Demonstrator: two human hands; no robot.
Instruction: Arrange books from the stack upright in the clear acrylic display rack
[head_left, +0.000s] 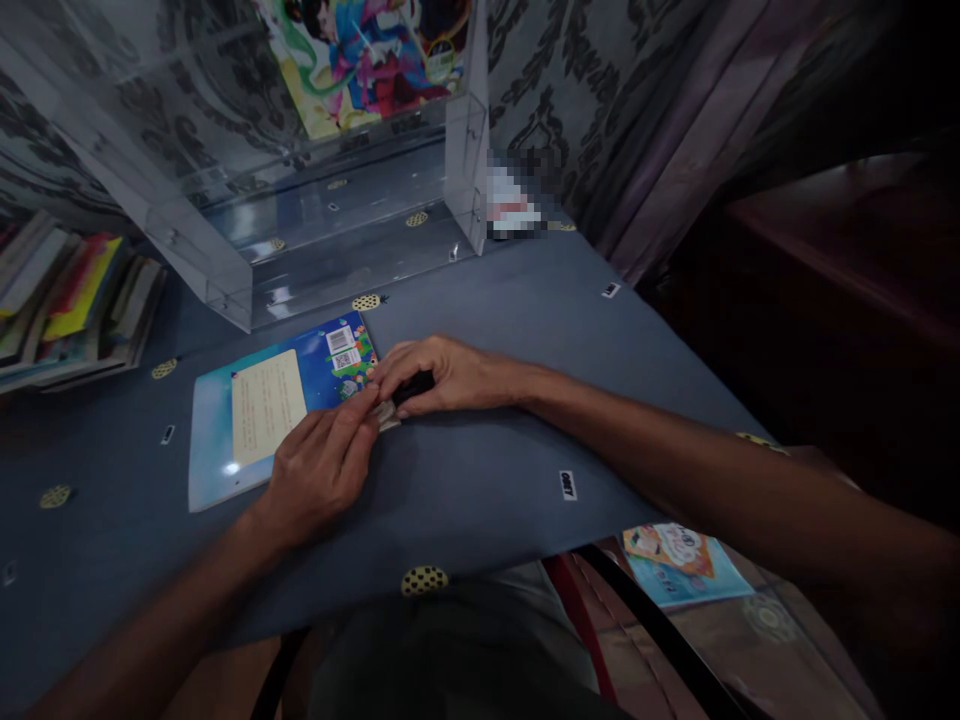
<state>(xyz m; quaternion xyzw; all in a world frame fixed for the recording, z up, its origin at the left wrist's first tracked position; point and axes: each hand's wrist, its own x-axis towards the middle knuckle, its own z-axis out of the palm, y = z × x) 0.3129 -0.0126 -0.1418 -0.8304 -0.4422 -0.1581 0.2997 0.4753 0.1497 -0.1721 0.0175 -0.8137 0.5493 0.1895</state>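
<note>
A blue book (pixel 216 420) with a cream text panel and a barcode lies flat on the table. My left hand (pixel 326 455) rests over its near right edge, fingers pressed together and slightly bent. My right hand (pixel 450 375) is closed beside the book's right edge, its thumb and fingers curled around a small black object (pixel 416 385). The fingertips of both hands meet at the book's edge. Below them a small pale strip (pixel 388 418) shows, mostly covered by the fingers. What exactly the left fingers grip is hidden.
A clear acrylic stand (pixel 236 290) rises at the back, with a colourful picture book (pixel 375 60) in it. Stacked books (pixel 82 300) sit at the left. A blue and orange booklet (pixel 686 565) lies below the table's near edge. The tablecloth (pixel 517 300) is grey-blue with pineapple prints.
</note>
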